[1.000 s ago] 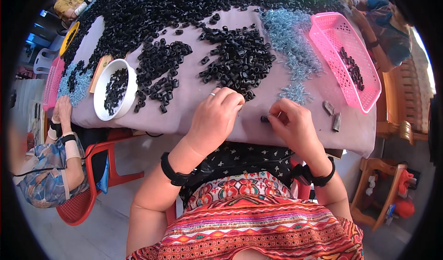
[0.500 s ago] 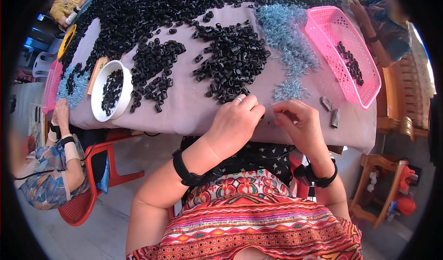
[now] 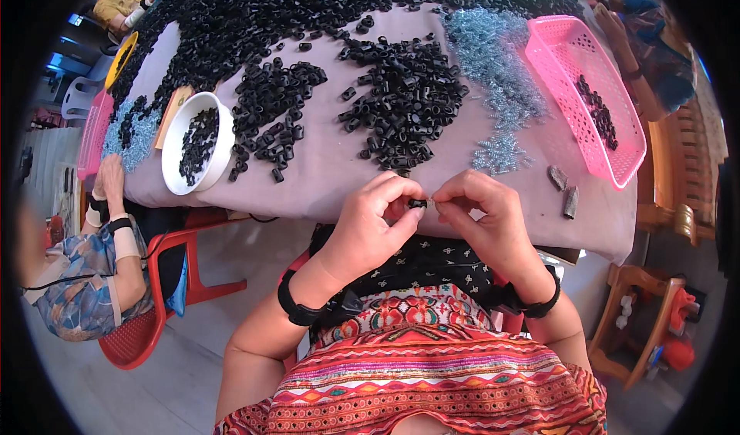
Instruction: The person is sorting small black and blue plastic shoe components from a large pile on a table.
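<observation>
Hands have closed up since half a second ago: the left hand (image 3: 379,213) has rolled thumb-side up, and the right hand (image 3: 487,210) now sits almost fingertip to fingertip with it. Biggest thing below them, the table under its mauve-grey cloth (image 3: 320,146); on it, the perforated pink plastic basket (image 3: 569,57) over to the right, the heap of short black tubular pieces (image 3: 405,99) just ahead, the strip of tiny clear bluish pieces (image 3: 497,88) beside that. And down to the smallest: one short, glossy black tubular piece (image 3: 417,204), held between left thumb and fingers, above the near table edge. Right thumb and forefinger make a narrow pinch beside it; can't tell whether they hold anything. Looks feather-light, stiff, probably plastic, likely slippery and apt to roll; best gripped round its sides, ends left free.
</observation>
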A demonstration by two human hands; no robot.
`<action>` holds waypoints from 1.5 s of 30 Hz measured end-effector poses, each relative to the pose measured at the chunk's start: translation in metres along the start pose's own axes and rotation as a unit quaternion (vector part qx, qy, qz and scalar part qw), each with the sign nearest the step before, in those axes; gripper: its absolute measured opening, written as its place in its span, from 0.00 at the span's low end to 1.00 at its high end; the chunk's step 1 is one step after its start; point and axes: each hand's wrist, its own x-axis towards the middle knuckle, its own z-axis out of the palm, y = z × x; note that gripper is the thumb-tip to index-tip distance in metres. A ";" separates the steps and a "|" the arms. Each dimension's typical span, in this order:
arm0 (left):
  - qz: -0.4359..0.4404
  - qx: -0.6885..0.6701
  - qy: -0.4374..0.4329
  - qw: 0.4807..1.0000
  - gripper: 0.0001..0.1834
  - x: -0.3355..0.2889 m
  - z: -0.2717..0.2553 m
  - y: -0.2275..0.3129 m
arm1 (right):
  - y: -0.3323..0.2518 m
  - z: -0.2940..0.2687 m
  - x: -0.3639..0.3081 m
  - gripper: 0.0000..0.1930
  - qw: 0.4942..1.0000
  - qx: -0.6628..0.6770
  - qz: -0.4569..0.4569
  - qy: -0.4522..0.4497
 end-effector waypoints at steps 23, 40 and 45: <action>-0.136 -0.035 -0.062 0.988 0.09 -0.018 -0.007 0.008 | -0.009 0.006 0.002 0.06 0.996 -0.031 -0.025 -0.078; -0.094 -0.051 0.031 0.994 0.10 -0.026 -0.020 -0.001 | 0.008 0.021 0.041 0.07 0.968 -0.217 -0.124 0.013; -0.159 -0.154 0.049 0.974 0.11 -0.029 -0.022 -0.007 | 0.012 0.033 0.043 0.08 0.924 -0.346 -0.163 -0.015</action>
